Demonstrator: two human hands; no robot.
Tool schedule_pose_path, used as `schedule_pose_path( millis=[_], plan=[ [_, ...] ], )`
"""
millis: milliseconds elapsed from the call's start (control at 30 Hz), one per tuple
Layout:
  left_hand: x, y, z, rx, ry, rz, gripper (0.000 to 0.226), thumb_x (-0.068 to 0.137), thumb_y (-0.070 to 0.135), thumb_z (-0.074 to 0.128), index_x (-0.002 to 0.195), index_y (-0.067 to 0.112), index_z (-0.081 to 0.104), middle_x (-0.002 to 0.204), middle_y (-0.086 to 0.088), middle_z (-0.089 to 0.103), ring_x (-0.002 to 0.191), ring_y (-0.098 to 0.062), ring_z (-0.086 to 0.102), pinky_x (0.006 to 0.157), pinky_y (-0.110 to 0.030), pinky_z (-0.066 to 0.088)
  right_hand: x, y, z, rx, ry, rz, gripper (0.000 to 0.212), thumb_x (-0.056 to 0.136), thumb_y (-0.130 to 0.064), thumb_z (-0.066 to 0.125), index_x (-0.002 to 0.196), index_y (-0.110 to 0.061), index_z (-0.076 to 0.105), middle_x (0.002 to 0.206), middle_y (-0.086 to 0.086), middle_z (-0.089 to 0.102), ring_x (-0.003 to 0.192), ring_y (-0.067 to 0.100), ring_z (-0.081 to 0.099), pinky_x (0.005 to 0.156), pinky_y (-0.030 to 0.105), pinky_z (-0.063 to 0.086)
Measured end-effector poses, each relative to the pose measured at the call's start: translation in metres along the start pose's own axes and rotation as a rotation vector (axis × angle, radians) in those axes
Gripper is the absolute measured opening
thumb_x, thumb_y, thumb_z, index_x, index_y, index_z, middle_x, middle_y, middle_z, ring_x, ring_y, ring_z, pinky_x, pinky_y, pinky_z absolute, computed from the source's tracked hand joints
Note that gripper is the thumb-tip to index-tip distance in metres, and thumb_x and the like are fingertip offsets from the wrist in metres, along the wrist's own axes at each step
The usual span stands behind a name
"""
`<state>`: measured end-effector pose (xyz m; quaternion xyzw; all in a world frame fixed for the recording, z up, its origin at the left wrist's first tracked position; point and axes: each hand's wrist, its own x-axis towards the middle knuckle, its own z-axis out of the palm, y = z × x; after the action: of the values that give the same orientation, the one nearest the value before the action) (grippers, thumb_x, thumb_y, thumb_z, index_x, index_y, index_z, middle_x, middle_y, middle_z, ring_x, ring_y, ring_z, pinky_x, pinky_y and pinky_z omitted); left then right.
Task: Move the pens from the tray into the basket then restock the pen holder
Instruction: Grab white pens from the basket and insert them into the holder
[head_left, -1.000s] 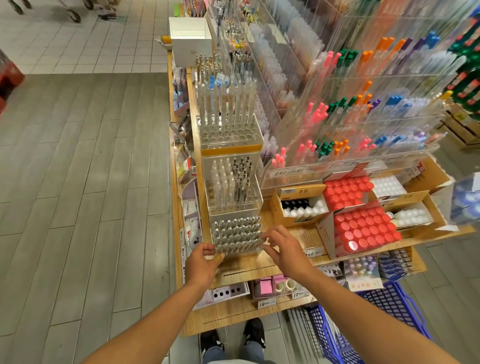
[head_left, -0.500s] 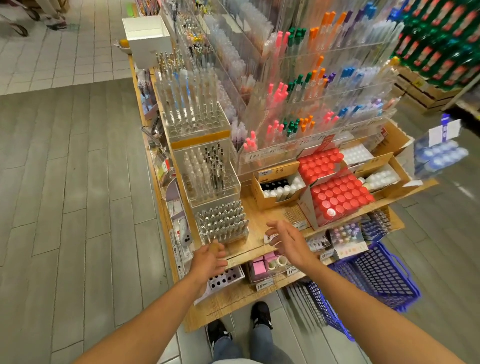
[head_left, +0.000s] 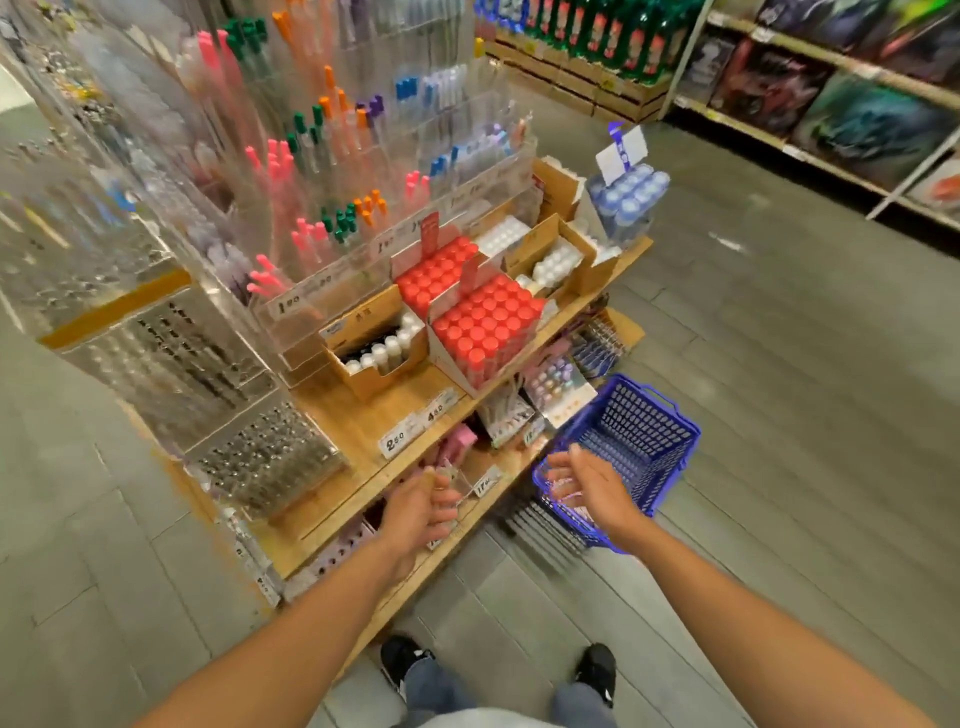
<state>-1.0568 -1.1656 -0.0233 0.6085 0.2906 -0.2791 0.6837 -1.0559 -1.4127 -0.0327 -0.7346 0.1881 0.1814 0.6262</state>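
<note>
- Head view looks down over both bare forearms, reaching forward from the bottom edge.
- Left hand hangs over the front edge of the wooden shelf, fingers loosely curled; something pale shows at its fingertips, but blur hides whether it grips anything.
- Right hand is held over the near rim of the basket, palm turned inward, fingers spread and relaxed, holding nothing.
- The basket is blue plastic with perforated walls, sitting on the floor just right of the shelf; its inside looks bare apart from a blurred pale patch by the near wall, under the right hand.
- A clear tray of metal-tipped pens stands upright on the shelf, left of the left hand and apart from it.
- Behind the tray rise taller clear pen holders, holding rows of pens; motion blur smears them.
- To the right, a cardboard box holds black and white capped items.
- Beside it, two boxes of red caps are packed tight, upright.
- Further back, clear tiers hold pink, green, orange, blue and purple capped pens.
- Price tags line the shelf front.
- Two dark shoes show on the grey floor below.
</note>
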Motion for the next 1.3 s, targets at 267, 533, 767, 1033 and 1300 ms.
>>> schedule_pose_path(
  millis=[267, 533, 767, 1033, 1300],
  plan=[
    [0.003, -0.031, 0.137, 0.111, 0.006, 0.0, 0.023, 0.106, 0.024, 0.039, 0.099, 0.014, 0.059, 0.088, -0.005, 0.066, 0.067, -0.016, 0.06, 0.056, -0.025, 0.05, -0.023, 0.044, -0.127, 0.024, 0.073, 0.067, 0.035, 0.105, -0.021, 0.036, 0.118, 0.001, 0.06, 0.1, 0.014, 0.062, 0.07, 0.018, 0.054, 0.065, 0.029, 0.043],
    [0.029, -0.091, 0.236, 0.065, 0.018, -0.088, 0.026, 0.106, 0.031, 0.041, 0.101, 0.015, 0.061, 0.092, -0.004, 0.069, 0.076, -0.018, 0.063, 0.063, -0.029, 0.051, -0.005, 0.088, -0.221, -0.15, 0.015, 0.085, 0.014, 0.1, -0.019, 0.051, 0.091, -0.014, 0.061, 0.093, 0.006, 0.066, 0.061, 0.011, 0.057, 0.055, 0.012, 0.045],
    [0.105, -0.12, 0.264, 0.073, 0.039, -0.171, 0.027, 0.105, 0.028, 0.045, 0.113, 0.01, 0.062, 0.108, -0.009, 0.069, 0.089, -0.022, 0.064, 0.087, -0.041, 0.055, 0.075, 0.149, -0.232, -0.275, 0.001, 0.164, 0.004, 0.092, -0.02, 0.061, 0.089, -0.021, 0.065, 0.08, -0.003, 0.066, 0.062, 0.007, 0.06, 0.057, 0.014, 0.045],
    [0.271, -0.174, 0.257, 0.029, 0.093, -0.181, 0.025, 0.106, 0.023, 0.039, 0.114, 0.01, 0.059, 0.097, -0.007, 0.067, 0.085, -0.021, 0.062, 0.076, -0.033, 0.052, 0.206, 0.261, -0.204, -0.376, -0.068, 0.252, 0.02, 0.09, -0.011, 0.06, 0.073, -0.022, 0.06, 0.065, 0.002, 0.06, 0.063, 0.019, 0.058, 0.069, 0.035, 0.051],
    [0.414, -0.229, 0.266, -0.016, 0.093, -0.131, 0.02, 0.105, 0.022, 0.041, 0.1, 0.016, 0.059, 0.094, -0.003, 0.065, 0.073, -0.016, 0.059, 0.066, -0.028, 0.047, 0.335, 0.385, -0.201, -0.56, -0.131, 0.271, 0.026, 0.092, -0.01, 0.058, 0.069, -0.022, 0.054, 0.064, 0.001, 0.054, 0.064, 0.019, 0.052, 0.07, 0.034, 0.043]
  ],
)
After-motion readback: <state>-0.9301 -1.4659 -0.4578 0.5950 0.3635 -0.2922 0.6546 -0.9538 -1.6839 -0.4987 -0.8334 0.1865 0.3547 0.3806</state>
